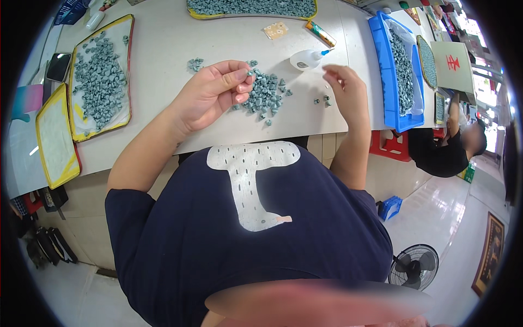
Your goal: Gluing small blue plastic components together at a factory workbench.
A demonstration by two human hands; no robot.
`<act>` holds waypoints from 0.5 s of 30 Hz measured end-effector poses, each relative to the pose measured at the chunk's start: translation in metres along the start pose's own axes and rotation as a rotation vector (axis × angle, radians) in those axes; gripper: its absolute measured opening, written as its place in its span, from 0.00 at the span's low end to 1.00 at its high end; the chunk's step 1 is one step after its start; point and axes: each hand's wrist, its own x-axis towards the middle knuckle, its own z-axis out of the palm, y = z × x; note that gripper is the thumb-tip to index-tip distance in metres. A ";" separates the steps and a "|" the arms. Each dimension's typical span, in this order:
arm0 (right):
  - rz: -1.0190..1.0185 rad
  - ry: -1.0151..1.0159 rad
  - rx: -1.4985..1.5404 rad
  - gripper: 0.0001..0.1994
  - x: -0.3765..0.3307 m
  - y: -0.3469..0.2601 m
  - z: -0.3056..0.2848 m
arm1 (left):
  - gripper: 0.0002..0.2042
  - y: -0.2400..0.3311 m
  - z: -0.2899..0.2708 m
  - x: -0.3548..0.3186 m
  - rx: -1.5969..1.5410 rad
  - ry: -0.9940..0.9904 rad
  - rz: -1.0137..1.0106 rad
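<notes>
My left hand (218,90) pinches a small grey-green piece (250,73) between thumb and index finger, the other fingers curled beneath. Beside it a loose heap of similar grey-green pieces (267,94) lies on the white table, partly behind my fingers. My right hand (348,90) hovers to the right of the heap with thumb and fingertips drawn together. Whatever it may hold is too small to make out. Below its fingertips lie a few darker small pieces (327,101). A white squeeze bottle with a blue tip (305,60) lies between my hands, farther back.
Left stands a yellow-rimmed tray of pieces (131,71), with another yellow-rimmed tray (57,139) and a phone (58,66) near it. At the back are another filled tray (250,16), a patterned square (276,30) and an orange-green tube (320,34). A blue crate (388,82) stands right.
</notes>
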 end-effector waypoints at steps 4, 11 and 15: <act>0.039 -0.258 -0.167 0.11 -0.015 0.003 -0.006 | 0.08 -0.003 0.001 0.002 0.014 0.025 -0.012; 0.050 -0.318 -0.217 0.09 -0.026 0.000 -0.002 | 0.07 -0.005 0.005 0.003 0.007 -0.013 -0.024; 0.004 -0.330 -0.188 0.09 -0.024 -0.010 -0.005 | 0.07 -0.003 0.011 0.002 0.005 -0.053 -0.022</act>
